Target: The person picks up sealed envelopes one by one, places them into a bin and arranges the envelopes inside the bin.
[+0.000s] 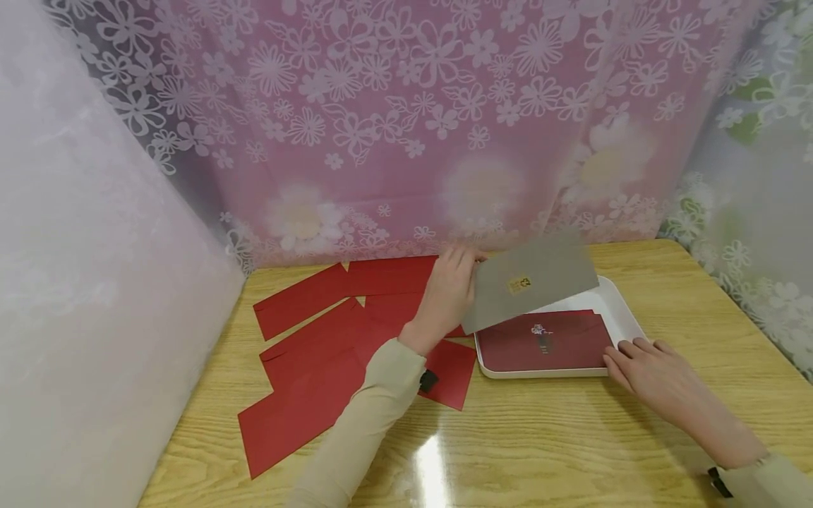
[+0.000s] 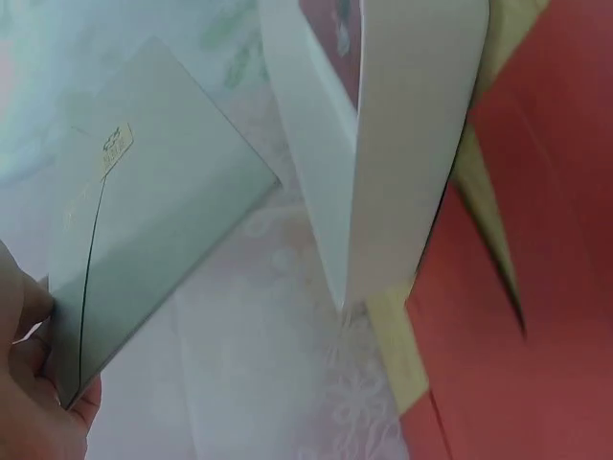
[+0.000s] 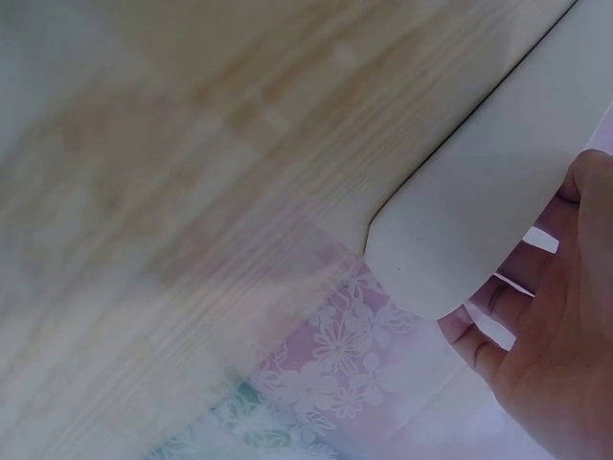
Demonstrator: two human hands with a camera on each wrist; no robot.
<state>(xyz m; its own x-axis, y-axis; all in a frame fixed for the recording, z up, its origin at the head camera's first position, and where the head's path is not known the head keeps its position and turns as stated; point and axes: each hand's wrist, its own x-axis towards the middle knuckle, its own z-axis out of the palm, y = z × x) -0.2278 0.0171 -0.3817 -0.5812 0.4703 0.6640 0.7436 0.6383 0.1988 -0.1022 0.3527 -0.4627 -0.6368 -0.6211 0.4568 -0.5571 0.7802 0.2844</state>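
Observation:
My left hand [image 1: 449, 289] pinches a grey envelope [image 1: 540, 282] by its left end and holds it tilted above a white tray [image 1: 619, 310]. A small gold emblem marks the envelope; in the left wrist view, a flap line runs across the grey envelope [image 2: 163, 211], with the left hand [image 2: 43, 383] at its lower corner. Dark red envelopes [image 1: 571, 346] lie in the tray, the top one printed with a small picture. My right hand [image 1: 660, 381] grips the tray's right rim; in the right wrist view, the right hand's [image 3: 546, 316] fingers bend over the tray wall [image 3: 469, 192].
Several bright red envelopes [image 1: 311, 381] lie spread and overlapping on the wooden table [image 1: 540, 444], left of the tray. A pink floral curtain [image 1: 394, 141] hangs behind the table, with a pale sheet [image 1: 95, 247] on the left side.

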